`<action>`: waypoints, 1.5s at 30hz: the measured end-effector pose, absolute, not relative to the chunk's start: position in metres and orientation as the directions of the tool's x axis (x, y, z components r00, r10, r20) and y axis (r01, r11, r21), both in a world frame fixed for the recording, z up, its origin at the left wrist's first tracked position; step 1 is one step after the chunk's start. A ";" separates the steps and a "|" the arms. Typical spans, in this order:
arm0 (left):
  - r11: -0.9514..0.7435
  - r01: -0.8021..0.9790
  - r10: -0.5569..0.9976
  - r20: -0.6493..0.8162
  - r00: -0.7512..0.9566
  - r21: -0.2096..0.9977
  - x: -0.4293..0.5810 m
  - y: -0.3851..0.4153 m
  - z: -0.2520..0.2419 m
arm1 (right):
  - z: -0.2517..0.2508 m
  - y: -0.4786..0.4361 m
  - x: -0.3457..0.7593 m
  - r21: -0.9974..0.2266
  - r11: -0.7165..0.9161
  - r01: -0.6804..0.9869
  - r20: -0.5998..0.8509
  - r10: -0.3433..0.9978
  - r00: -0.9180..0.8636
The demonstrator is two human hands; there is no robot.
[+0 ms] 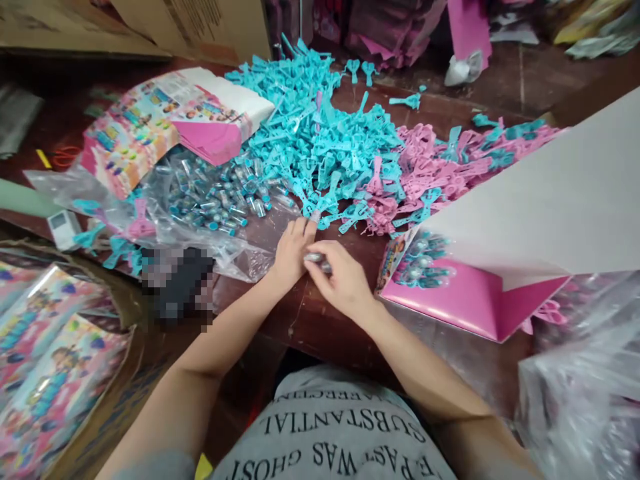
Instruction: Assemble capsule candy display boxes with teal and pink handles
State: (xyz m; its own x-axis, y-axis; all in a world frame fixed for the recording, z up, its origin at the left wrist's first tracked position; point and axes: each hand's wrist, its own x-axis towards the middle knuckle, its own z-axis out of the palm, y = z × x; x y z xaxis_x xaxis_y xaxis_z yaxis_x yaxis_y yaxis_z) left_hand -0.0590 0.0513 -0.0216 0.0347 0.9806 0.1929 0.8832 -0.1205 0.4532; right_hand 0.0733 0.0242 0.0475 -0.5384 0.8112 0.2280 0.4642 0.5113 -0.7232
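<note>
My right hand (345, 277) is closed in a pinch on a small shiny tube (316, 258), close beside my left hand. My left hand (293, 250) shows its back, with the fingers bent together near the front of the turquoise plastic pieces (320, 150); what it holds is hidden. Left of it, several small clear tubes with blue caps (215, 197) lie on a plastic bag (245, 257). To the right, an open pink and white box (445, 303) contains several turquoise pieces with clear round ends (425, 263).
Pink plastic pieces (440, 160) are heaped behind the box. Printed cartons (140, 123) lie stacked at the left back. A cardboard box of printed packs (45, 373) stands at the lower left. Clear plastic wrap (580, 387) bunches at the lower right.
</note>
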 end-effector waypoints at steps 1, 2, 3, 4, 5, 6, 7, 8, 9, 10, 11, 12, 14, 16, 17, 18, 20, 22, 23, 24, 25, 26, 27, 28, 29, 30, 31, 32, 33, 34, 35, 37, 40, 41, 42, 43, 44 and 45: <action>-0.106 0.894 0.982 0.185 0.027 0.435 -0.068 0.040 -0.019 | 0.041 0.019 0.090 -0.769 0.470 0.434 0.223 0.833 -0.506; -0.083 0.905 0.983 0.183 0.006 0.417 -0.076 0.029 -0.017 | 0.034 0.016 0.104 -0.799 0.426 0.425 0.214 0.861 -0.462; -0.061 0.912 0.982 0.187 -0.018 0.406 -0.084 0.018 -0.015 | 0.027 0.015 0.116 -0.817 0.384 0.430 0.202 0.889 -0.412; -0.046 0.910 0.980 0.195 -0.039 0.413 -0.090 0.008 -0.012 | 0.021 0.015 0.125 -0.831 0.345 0.436 0.185 0.911 -0.369; -0.039 0.896 0.978 0.199 -0.056 0.443 -0.095 -0.001 -0.009 | 0.016 0.014 0.133 -0.842 0.310 0.441 0.163 0.926 -0.341; -0.039 0.868 0.978 0.195 -0.067 0.495 -0.099 -0.010 -0.006 | 0.014 0.014 0.138 -0.851 0.281 0.443 0.139 0.935 -0.326; -0.045 0.828 0.981 0.181 -0.069 0.558 -0.101 -0.019 -0.002 | 0.013 0.012 0.141 -0.858 0.261 0.443 0.119 0.939 -0.324; -0.054 0.781 0.985 0.160 -0.060 0.622 -0.102 -0.028 0.002 | 0.014 0.010 0.143 -0.862 0.252 0.441 0.105 0.938 -0.331; -0.065 0.729 0.990 0.134 -0.037 0.681 -0.102 -0.037 0.006 | 0.016 0.008 0.145 -0.862 0.258 0.437 0.101 0.931 -0.350; -0.075 0.678 0.994 0.107 -0.006 0.731 -0.100 -0.045 0.011 | 0.020 0.005 0.146 -0.857 0.280 0.432 0.108 0.918 -0.381; -0.082 0.632 0.996 0.082 0.028 0.771 -0.097 -0.053 0.016 | 0.024 0.003 0.147 -0.848 0.315 0.425 0.123 0.899 -0.421; -0.084 0.592 0.996 0.061 0.059 0.802 -0.093 -0.060 0.020 | 0.028 0.001 0.149 -0.838 0.354 0.415 0.139 0.874 -0.465; -0.069 0.523 0.996 0.025 0.091 0.850 -0.084 -0.071 0.027 | 0.035 -0.001 0.154 -0.822 0.416 0.388 0.163 0.826 -0.540; -0.038 0.457 0.994 -0.012 0.106 0.889 -0.075 -0.077 0.030 | 0.040 -0.002 0.162 -0.814 0.449 0.369 0.170 0.791 -0.588; -0.024 0.417 0.991 -0.032 0.128 0.908 -0.071 -0.079 0.030 | 0.042 -0.002 0.166 -0.814 0.457 0.359 0.164 0.773 -0.613; -0.012 0.375 0.986 -0.051 0.158 0.927 -0.068 -0.080 0.030 | 0.044 -0.003 0.170 -0.816 0.462 0.348 0.153 0.753 -0.641; 0.008 0.298 0.972 -0.077 0.220 0.954 -0.062 -0.082 0.029 | 0.047 -0.005 0.179 -0.819 0.474 0.324 0.133 0.706 -0.696; 0.029 0.252 0.960 -0.097 0.262 0.967 -0.057 -0.083 0.027 | 0.051 -0.009 0.188 -0.807 0.494 0.324 0.124 0.678 -0.725; 0.046 0.240 0.954 -0.114 0.277 0.970 -0.055 -0.084 0.026 | 0.053 -0.012 0.191 -0.791 0.510 0.340 0.119 0.672 -0.731; 0.071 0.235 0.945 -0.141 0.296 0.969 -0.053 -0.085 0.026 | 0.055 -0.015 0.195 -0.770 0.527 0.361 0.112 0.668 -0.736; 0.092 0.236 0.933 -0.167 0.319 0.967 -0.052 -0.085 0.026 | 0.056 -0.018 0.198 -0.747 0.544 0.382 0.104 0.663 -0.741; 0.100 0.247 0.924 -0.182 0.337 0.964 -0.050 -0.085 0.026 | 0.057 -0.020 0.201 -0.727 0.559 0.398 0.098 0.659 -0.746; 0.092 0.267 0.920 -0.184 0.346 0.959 -0.049 -0.085 0.027 | 0.057 -0.023 0.203 -0.715 0.568 0.408 0.094 0.657 -0.748; 0.067 0.291 0.922 -0.171 0.347 0.954 -0.047 -0.085 0.028 | 0.057 -0.026 0.205 -0.710 0.571 0.413 0.097 0.660 -0.745; 0.024 0.318 0.930 -0.138 0.342 0.948 -0.045 -0.085 0.029 | 0.056 -0.029 0.207 -0.712 0.566 0.415 0.105 0.671 -0.734; -0.033 0.345 0.938 -0.090 0.335 0.938 -0.043 -0.086 0.029 | 0.056 -0.031 0.208 -0.716 0.556 0.421 0.111 0.686 -0.719; -0.098 0.377 0.946 -0.031 0.322 0.921 -0.041 -0.086 0.030 | 0.055 -0.034 0.209 -0.719 0.544 0.432 0.115 0.706 -0.699; -0.166 0.418 0.951 0.032 0.309 0.893 -0.037 -0.087 0.029 | 0.055 -0.036 0.210 -0.717 0.530 0.453 0.112 0.729 -0.675; -0.237 0.469 0.950 0.102 0.295 0.851 -0.034 -0.089 0.029 | 0.056 -0.037 0.210 -0.715 0.511 0.477 0.100 0.751 -0.653; -0.304 0.523 0.943 0.173 0.285 0.796 -0.030 -0.091 0.028 | 0.056 -0.038 0.210 -0.717 0.483 0.503 0.079 0.772 -0.630; -0.359 0.574 0.931 0.237 0.279 0.735 -0.027 -0.093 0.026 | 0.058 -0.039 0.210 -0.726 0.444 0.524 0.048 0.794 -0.606; -0.429 0.639 0.903 0.324 0.282 0.638 -0.020 -0.098 0.023 | 0.060 -0.040 0.209 -0.768 0.343 0.542 -0.024 0.829 -0.558; -0.439 0.629 0.898 0.338 0.282 0.641 -0.013 -0.101 0.020 | 0.058 -0.045 0.210 -0.840 0.200 0.504 -0.094 0.862 -0.498; -0.419 0.610 0.908 0.318 0.274 0.673 -0.012 -0.101 0.020 | 0.056 -0.048 0.211 -0.856 0.175 0.486 -0.099 0.868 -0.487; -0.393 0.581 0.919 0.284 0.272 0.713 -0.012 -0.100 0.020 | 0.054 -0.051 0.213 -0.868 0.165 0.469 -0.097 0.869 -0.486; -0.358 0.548 0.930 0.236 0.282 0.756 -0.013 -0.098 0.021 | 0.051 -0.054 0.216 -0.872 0.173 0.457 -0.088 0.864 -0.496; -0.320 0.513 0.935 0.179 0.306 0.797 -0.014 -0.096 0.022 | 0.048 -0.057 0.220 -0.869 0.201 0.452 -0.069 0.855 -0.514; -0.281 0.479 0.931 0.116 0.345 0.831 -0.016 -0.093 0.024 | 0.045 -0.059 0.225 -0.858 0.246 0.451 -0.042 0.842 -0.538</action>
